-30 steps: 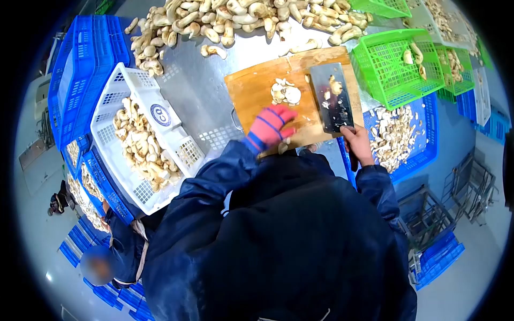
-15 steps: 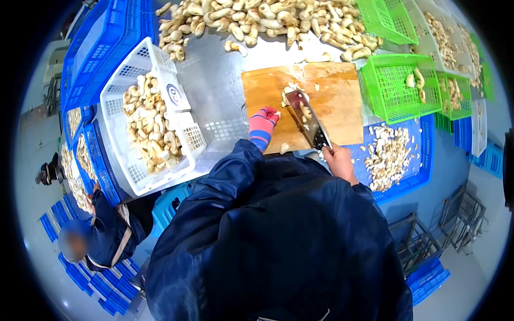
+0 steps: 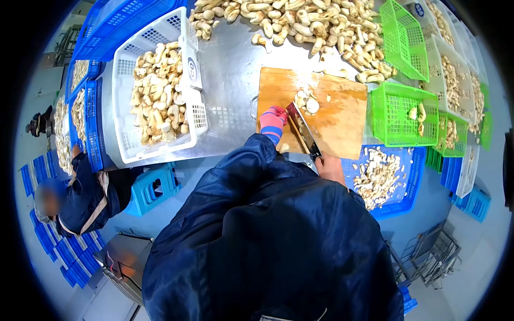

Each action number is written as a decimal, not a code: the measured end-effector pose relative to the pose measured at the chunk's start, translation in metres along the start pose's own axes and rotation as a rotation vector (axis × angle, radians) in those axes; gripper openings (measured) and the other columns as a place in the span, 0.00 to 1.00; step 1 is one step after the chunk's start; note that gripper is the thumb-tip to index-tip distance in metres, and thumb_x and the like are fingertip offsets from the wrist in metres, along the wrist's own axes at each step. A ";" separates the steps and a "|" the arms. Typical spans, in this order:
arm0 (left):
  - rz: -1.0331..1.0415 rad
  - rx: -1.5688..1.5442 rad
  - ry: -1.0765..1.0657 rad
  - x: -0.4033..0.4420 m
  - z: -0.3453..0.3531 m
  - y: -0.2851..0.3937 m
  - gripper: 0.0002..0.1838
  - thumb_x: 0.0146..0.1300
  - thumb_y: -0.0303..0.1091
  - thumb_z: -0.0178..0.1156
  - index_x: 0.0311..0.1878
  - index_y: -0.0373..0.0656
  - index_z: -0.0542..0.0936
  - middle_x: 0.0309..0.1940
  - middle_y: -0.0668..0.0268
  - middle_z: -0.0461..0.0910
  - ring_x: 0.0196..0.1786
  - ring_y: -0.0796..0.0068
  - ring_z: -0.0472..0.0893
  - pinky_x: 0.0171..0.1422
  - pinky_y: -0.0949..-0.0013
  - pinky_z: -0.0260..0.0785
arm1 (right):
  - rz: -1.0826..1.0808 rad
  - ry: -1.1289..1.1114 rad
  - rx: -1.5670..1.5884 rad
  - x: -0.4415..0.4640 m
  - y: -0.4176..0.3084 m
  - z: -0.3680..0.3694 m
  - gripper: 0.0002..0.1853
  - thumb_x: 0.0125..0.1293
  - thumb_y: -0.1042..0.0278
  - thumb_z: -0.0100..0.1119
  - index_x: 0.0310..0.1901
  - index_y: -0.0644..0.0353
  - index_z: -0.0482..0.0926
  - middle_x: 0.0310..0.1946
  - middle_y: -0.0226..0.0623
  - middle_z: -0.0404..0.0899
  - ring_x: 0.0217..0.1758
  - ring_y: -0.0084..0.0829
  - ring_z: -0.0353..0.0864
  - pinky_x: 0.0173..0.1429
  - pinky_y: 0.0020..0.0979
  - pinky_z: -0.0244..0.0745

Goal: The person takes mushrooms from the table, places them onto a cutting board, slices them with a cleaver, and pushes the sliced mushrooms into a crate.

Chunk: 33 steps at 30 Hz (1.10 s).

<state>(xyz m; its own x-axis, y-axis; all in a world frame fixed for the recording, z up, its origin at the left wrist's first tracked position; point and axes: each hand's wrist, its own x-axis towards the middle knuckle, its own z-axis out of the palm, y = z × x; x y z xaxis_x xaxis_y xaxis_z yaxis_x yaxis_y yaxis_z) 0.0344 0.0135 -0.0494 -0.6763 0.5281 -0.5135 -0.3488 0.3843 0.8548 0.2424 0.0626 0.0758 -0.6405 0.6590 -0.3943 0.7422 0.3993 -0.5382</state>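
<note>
My left hand: [image 3: 273,121] in a pink-and-blue striped glove, centre of the frame, fingers curled in beside the cleaver's blade; whether they pinch anything, I cannot tell.
My right hand: [image 3: 330,168] ungloved, just below the board, closed round the handle end of the cleaver.
Cleaver: [image 3: 305,131] one, broad dark blade, slanting from upper left to lower right over the left part of the board.
Cutting board: [image 3: 342,115] wooden, wet in patches, right of centre.
Mushroom slices: [image 3: 308,101] small heap, on the board near the blade's upper end.
Steel table: [image 3: 227,85] under the board.
Whole mushrooms: [image 3: 321,24] large pile, top of the frame.
White basket: [image 3: 124,101] upper left, holding mushrooms.
Green basket: [image 3: 405,91] right, few mushroom pieces inside.
Blue crate: [image 3: 416,179] lower right of the board, holding cut pieces.
Co-worker: [image 3: 85,200] one, left edge area.
</note>
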 end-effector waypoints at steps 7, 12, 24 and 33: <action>0.037 -0.058 -0.031 0.002 0.001 -0.006 0.04 0.58 0.19 0.53 0.37 0.36 0.73 0.24 0.63 0.77 0.24 0.78 0.75 0.27 0.76 0.69 | -0.039 0.046 0.067 0.032 -0.006 0.014 0.11 0.58 0.66 0.50 0.33 0.66 0.76 0.26 0.57 0.76 0.32 0.55 0.75 0.39 0.48 0.69; 0.045 0.019 -0.027 -0.003 -0.001 -0.002 0.03 0.58 0.21 0.54 0.37 0.36 0.73 0.24 0.64 0.77 0.24 0.79 0.74 0.27 0.77 0.69 | -0.058 0.056 0.094 0.013 -0.006 -0.005 0.11 0.57 0.67 0.50 0.30 0.68 0.75 0.24 0.58 0.75 0.30 0.56 0.74 0.37 0.48 0.69; 0.056 0.110 -0.023 -0.003 -0.002 0.001 0.04 0.58 0.23 0.55 0.37 0.36 0.74 0.23 0.64 0.77 0.24 0.78 0.75 0.27 0.76 0.69 | -0.021 0.004 0.070 0.004 -0.002 -0.011 0.12 0.56 0.67 0.50 0.27 0.69 0.75 0.23 0.58 0.74 0.29 0.56 0.74 0.35 0.48 0.68; 0.075 0.121 -0.032 -0.003 -0.002 -0.006 0.04 0.58 0.23 0.56 0.37 0.37 0.75 0.23 0.65 0.76 0.23 0.79 0.75 0.27 0.76 0.69 | -0.061 0.000 0.060 0.036 0.004 0.021 0.12 0.56 0.65 0.51 0.31 0.68 0.76 0.25 0.57 0.75 0.30 0.55 0.75 0.36 0.46 0.69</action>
<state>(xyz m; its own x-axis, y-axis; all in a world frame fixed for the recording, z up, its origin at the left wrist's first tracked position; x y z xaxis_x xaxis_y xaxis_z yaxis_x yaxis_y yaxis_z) 0.0370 0.0083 -0.0525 -0.6760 0.5817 -0.4523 -0.2160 0.4305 0.8764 0.2186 0.0744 0.0436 -0.6840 0.6349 -0.3593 0.6888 0.3999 -0.6046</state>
